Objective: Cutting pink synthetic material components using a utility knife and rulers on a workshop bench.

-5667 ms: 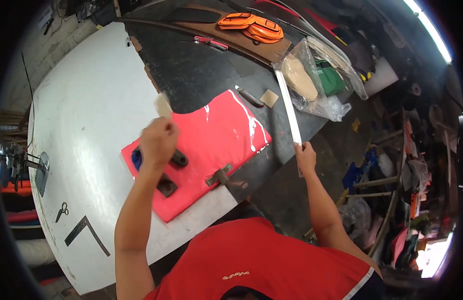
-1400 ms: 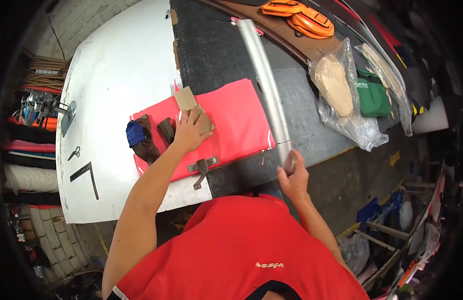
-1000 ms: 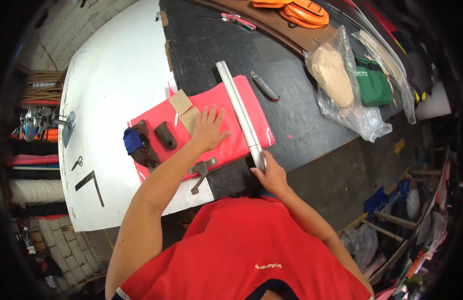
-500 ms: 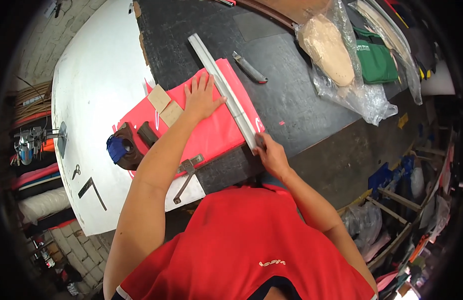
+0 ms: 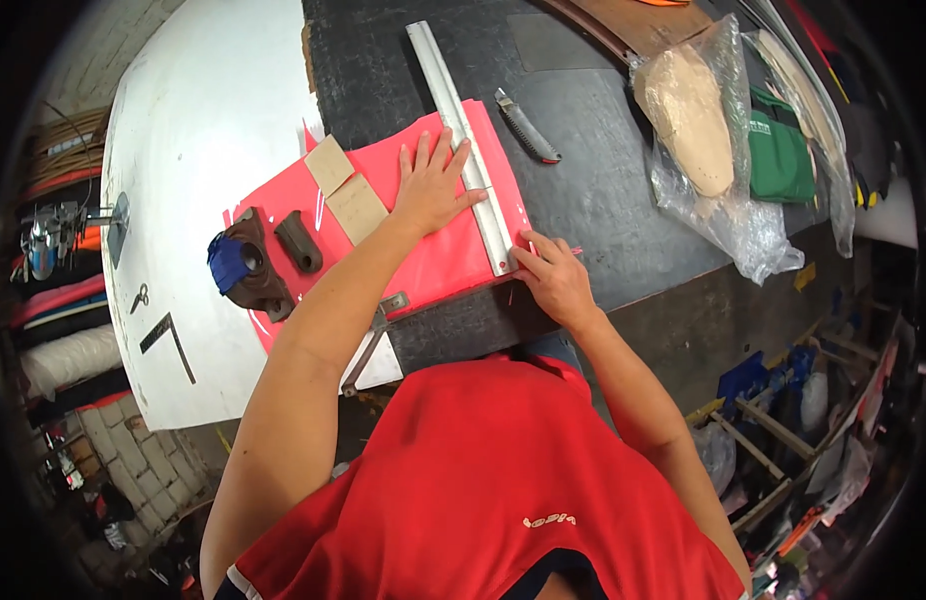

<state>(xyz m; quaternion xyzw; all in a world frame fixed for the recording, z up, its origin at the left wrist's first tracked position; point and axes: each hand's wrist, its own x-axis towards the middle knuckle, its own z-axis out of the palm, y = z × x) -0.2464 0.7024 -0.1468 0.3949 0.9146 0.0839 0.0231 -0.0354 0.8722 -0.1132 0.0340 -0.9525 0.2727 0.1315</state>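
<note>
My left hand (image 5: 435, 190) lies open on a stack of bright pink sheet material (image 5: 408, 268), its spread fingertips reaching a long pale metal straightedge (image 5: 461, 140). The straightedge runs along the right side of the pink sheets, and its far end sticks out past them. At its near end, by the sheets' front right corner, my right hand (image 5: 555, 280) is closed with fingertips and thumb on the straightedge. A snap-off utility knife (image 5: 528, 128) lies to the right. Two tan card pieces (image 5: 353, 205) rest on the sheets, left of my left hand.
Dark metal weights (image 5: 301, 242), one wrapped in blue (image 5: 229, 262), sit at the sheets' left. A metal bracket (image 5: 368, 345) lies at the front edge. Scissors (image 5: 140, 297) and a black square (image 5: 173, 340) are on the white surface. Plastic-wrapped tan pieces (image 5: 688, 120) and a green pouch (image 5: 780, 150) lie right.
The straightedge has slid away from me over the pink sheets, so its near end now lies at their front corner instead of overhanging it. The view has shifted slightly.
</note>
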